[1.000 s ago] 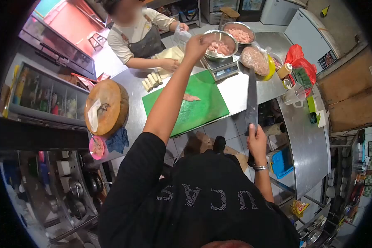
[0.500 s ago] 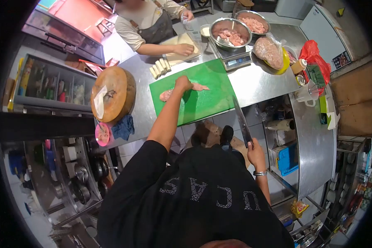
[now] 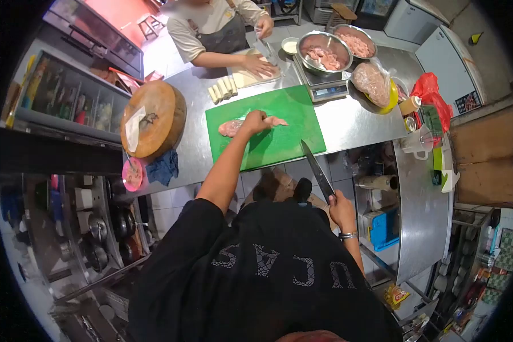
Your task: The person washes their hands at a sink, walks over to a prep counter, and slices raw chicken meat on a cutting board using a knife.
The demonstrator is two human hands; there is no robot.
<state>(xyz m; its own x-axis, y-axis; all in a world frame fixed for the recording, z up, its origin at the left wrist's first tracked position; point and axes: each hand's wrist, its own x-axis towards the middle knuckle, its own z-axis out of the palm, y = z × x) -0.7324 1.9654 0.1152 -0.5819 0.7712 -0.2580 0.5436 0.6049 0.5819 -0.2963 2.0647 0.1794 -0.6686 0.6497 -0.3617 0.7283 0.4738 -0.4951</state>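
On the green cutting board (image 3: pixel 290 108) lies a long strip of raw meat (image 3: pixel 230 127), one end showing on each side of my left hand (image 3: pixel 255 121). Curled fingers of that hand close over the strip's middle, partly hiding it. My right hand (image 3: pixel 341 211) grips a long kitchen knife (image 3: pixel 318 172) by its handle, low and right of the board. The blade points up and left, its tip by the board's front right edge, apart from the meat.
Across the steel table (image 3: pixel 359 128), another person works over a pale sheet (image 3: pixel 248 77) beside several white rolls (image 3: pixel 222 89). A metal bowl of meat (image 3: pixel 325 57) stands on a scale (image 3: pixel 329 91). Bagged meat (image 3: pixel 371 82) sits at right; a round wooden block (image 3: pixel 165 122) at left.
My right hand has shifted left, and the knife tip has swung left toward the board. My left hand stays on the meat. The other person's hand has spread on the sheet.
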